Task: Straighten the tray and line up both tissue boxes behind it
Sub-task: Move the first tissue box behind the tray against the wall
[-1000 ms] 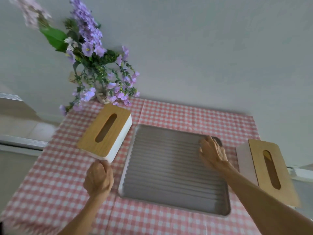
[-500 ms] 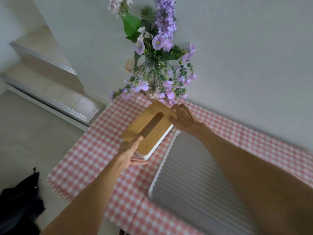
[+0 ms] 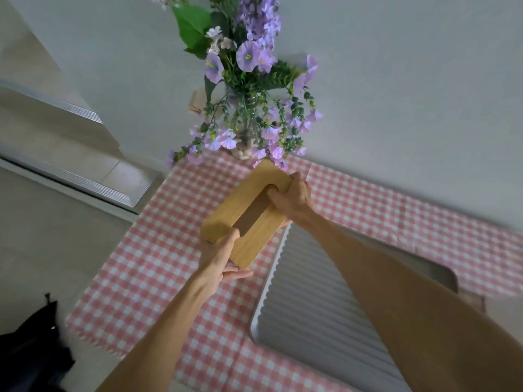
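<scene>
Two hands are shown closed on one tissue box (image 3: 249, 213), which is held at the left rear corner of the tray (image 3: 325, 301), over the checked cloth (image 3: 135, 273) and just in front of the vase of flowers (image 3: 249, 108). The left hand (image 3: 219, 257) is clamped on the near end, thumb on the wooden lid and fingers beneath. The right hand (image 3: 291, 198) is wrapped over the far end, with fingertips hooked into the lid's slot. The box lies skewed to the tray's edge; whether it is lifted clear of the cloth cannot be told. The second box is not in view.

The box is judged light and rigid, so no crushing is expected under a firm hold. The smooth lid may be only seated on the body and could lift off if pulled by the slot; a hold on the two short ends, below the lid, is judged safer. The nearby flowers are likely to be brushed if the box is carried far back
</scene>
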